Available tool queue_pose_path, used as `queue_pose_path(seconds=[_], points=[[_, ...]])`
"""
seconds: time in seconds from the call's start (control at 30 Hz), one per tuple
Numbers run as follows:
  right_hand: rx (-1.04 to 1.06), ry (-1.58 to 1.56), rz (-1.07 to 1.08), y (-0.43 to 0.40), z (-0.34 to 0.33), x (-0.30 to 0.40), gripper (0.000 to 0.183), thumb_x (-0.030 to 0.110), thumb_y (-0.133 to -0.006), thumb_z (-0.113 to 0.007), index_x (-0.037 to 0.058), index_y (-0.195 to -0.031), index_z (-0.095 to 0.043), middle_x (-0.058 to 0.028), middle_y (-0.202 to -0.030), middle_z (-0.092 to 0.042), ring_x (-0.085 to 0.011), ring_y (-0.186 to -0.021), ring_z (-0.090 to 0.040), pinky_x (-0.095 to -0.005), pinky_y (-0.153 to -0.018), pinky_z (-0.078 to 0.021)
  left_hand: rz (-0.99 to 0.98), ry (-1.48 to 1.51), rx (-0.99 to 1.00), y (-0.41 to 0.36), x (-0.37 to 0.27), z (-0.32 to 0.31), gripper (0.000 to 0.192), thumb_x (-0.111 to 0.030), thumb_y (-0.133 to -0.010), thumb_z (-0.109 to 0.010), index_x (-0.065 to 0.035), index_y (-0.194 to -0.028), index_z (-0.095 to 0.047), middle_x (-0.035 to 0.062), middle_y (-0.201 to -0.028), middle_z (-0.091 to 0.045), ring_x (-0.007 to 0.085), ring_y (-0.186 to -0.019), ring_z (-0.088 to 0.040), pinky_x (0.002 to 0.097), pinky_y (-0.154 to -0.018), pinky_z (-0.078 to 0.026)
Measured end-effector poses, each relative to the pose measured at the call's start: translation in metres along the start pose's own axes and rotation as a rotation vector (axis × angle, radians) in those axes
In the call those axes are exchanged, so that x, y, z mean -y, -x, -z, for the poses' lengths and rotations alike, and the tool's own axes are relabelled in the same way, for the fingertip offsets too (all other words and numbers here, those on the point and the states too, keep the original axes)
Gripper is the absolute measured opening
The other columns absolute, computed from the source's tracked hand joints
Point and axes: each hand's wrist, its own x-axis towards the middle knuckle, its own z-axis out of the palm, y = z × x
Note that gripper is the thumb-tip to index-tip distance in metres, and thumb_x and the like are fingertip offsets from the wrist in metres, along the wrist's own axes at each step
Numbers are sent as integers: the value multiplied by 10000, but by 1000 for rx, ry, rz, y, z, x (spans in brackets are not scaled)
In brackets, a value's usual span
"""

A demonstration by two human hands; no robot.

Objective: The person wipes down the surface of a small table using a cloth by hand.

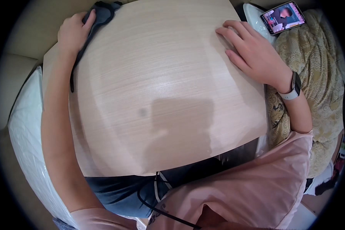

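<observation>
At the far left corner of a light wood-grain tabletop (161, 69), my left hand (74, 31) grips a dark grey cloth item with black edging (105, 14), perhaps an eye mask. A narrow dark strip of it trails down along my forearm. My right hand (247, 49) rests at the right edge of the tabletop, fingers spread and holding nothing. A smartwatch with a pale band (290, 93) is on my right wrist. My fingertips touch or hover just over the wood; which one is hard to tell.
Beyond my right hand, a lit smartphone (283, 17) leans on a yellow patterned cloth (313, 57) and a white plastic-wrapped surface (254, 18). Another plastic-wrapped white thing (26, 123) lies left of the tabletop. A black cable (172, 216) crosses my lap.
</observation>
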Motion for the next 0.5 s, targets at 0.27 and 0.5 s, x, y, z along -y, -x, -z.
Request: queue_pose_path(seconds=[0.27,0.5], points=[[-16,13,-8,8,-4,-4,404,169,-972,-634,32,-1344,-557,-154,-1267,-572,-337,-1176,-585,-437,-983,-518,-33,156,106,40,-52,26,414,-428,-1040,-634,-47,-935,-757,217,-816,-719,432,-768,-693,520,-681,-530],[-13,27,-2,8,-5,-5,398,167,-970,-634,33,-1337,-557,-151,-1246,-573,-331,-1176,-584,-435,-979,-521,-426,529,415,178,-162,136,303,-235,-810,-806,-85,-734,-553,137,-720,-554,349,-635,-588,463,-548,-449]])
